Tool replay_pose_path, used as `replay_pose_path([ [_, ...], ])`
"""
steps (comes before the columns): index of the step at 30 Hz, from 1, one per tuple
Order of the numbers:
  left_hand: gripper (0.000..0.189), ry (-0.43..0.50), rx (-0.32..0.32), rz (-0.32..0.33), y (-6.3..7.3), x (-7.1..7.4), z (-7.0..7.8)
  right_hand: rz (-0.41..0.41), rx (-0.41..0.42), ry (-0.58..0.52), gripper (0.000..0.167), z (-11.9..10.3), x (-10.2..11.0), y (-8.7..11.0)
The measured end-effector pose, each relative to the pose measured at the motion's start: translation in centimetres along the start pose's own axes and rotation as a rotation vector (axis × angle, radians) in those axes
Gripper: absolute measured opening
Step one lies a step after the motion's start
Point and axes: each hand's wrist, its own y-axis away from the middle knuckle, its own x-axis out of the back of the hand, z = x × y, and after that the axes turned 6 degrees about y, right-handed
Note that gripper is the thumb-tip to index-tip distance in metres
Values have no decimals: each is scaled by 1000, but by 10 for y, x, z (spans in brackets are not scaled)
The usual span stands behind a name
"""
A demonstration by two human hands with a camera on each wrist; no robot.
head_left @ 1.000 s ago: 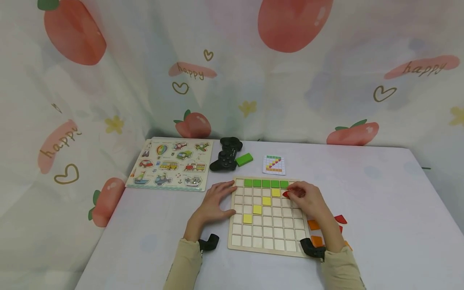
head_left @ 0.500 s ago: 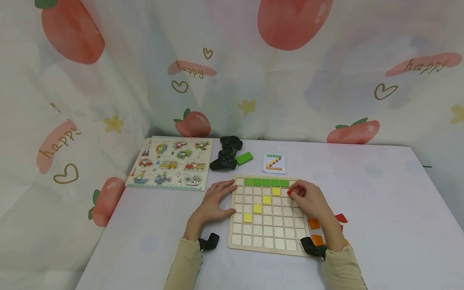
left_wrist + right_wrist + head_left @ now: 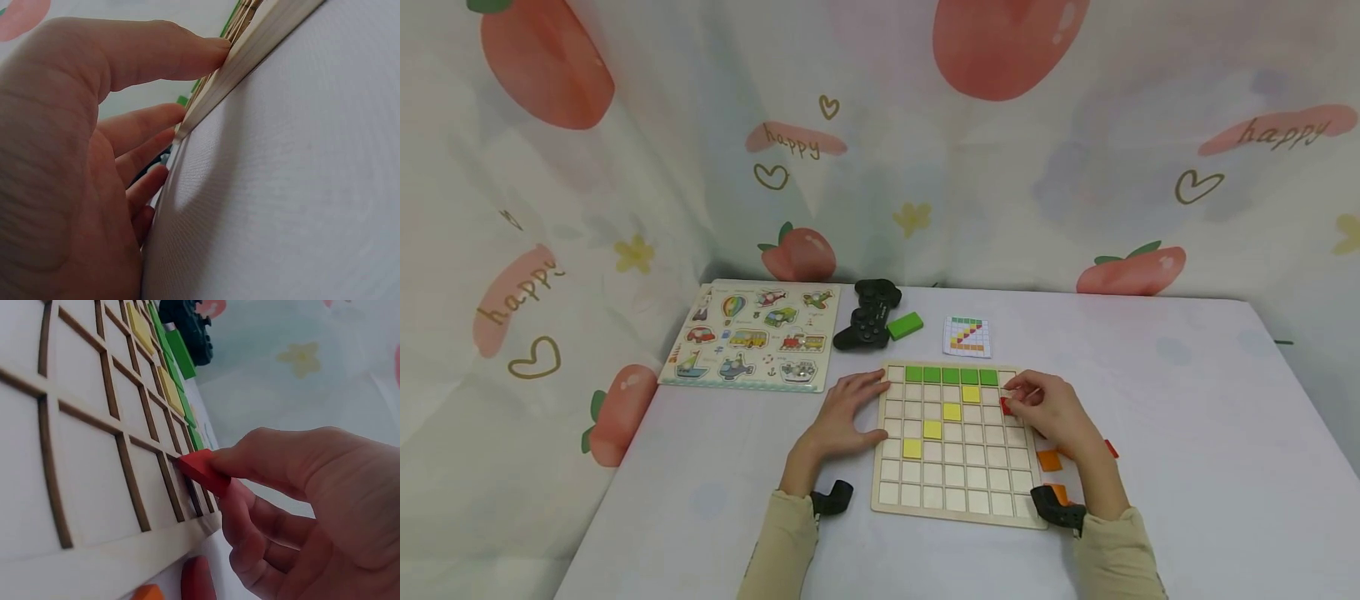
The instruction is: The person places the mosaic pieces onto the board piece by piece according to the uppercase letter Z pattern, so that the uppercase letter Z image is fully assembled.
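A pale wooden grid board [image 3: 955,481] lies on the table, with a row of green tiles [image 3: 951,376] along its far side and a diagonal of yellow tiles [image 3: 932,430]. Thumb and fingers of my right hand [image 3: 1054,410] pinch a red tile [image 3: 205,472] over the board's right-hand column. In the right wrist view the tile is tilted, its corner at a grid divider; whether it rests there I cannot tell. My left hand [image 3: 845,421] has its fingers extended, thumb and fingertips touching the board's left edge [image 3: 269,37].
Orange tiles [image 3: 1049,461] and a partly hidden red piece [image 3: 1112,449] lie right of the board. Beyond it are a pattern card [image 3: 967,337], a green block [image 3: 906,326], a black game controller [image 3: 868,317] and a picture puzzle board [image 3: 751,337]. A printed curtain hangs behind.
My right hand, still pinching the red tile, has shifted right and slightly toward me, over the last column. The left hand has stayed at the board's edge.
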Motion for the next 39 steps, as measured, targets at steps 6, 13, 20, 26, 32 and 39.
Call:
replay_pose_path([
  [6,75,-3,21,-17,1,0,-1,31,9,-47,21,-2,-5,-2],
  [13,75,1,12,-7,2,0,-1,79,2,-91,23,-5,-17,-7],
  [20,75,-6,24,-19,1,1,0,104,-16,-48,16,-7,-26,-8],
  [26,74,-11,7,-13,-1,1,0,77,8,-33,18,-7,-24,-7],
  [32,74,-11,2,-13,-2,1,0,26,-10,-17,33,-6,-21,-5],
  [39,75,-11,7,-23,-2,2,0,90,20,17,24,-6,-24,-7],
])
